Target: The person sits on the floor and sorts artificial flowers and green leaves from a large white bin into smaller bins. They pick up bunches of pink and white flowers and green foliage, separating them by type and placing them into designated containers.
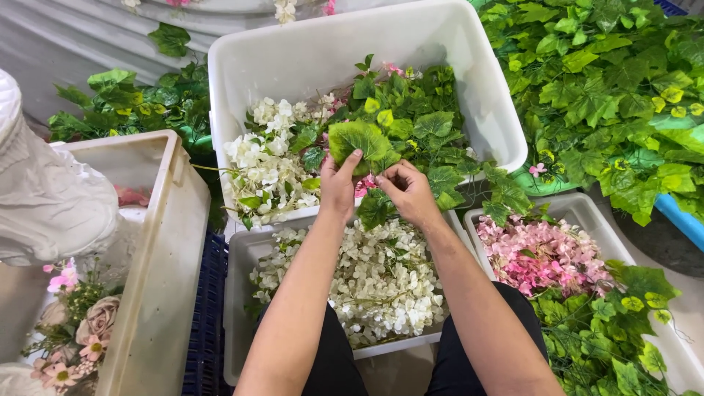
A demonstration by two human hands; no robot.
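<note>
The broad green artificial leaf (359,139) stands over the near rim of the large white plastic tub (293,51), pinched at its lower edge by the left hand (339,183), thumb up against its face. The right hand (408,189) is curled just beside it, fingertips closed on something small and hard to make out. Below the forearms sits a shallow bin of white fabric blossoms (381,279); a bin of pink fabric blossoms (539,253) lies to the right. Green vine foliage (609,95) crowds the far right, partly cut off.
</note>
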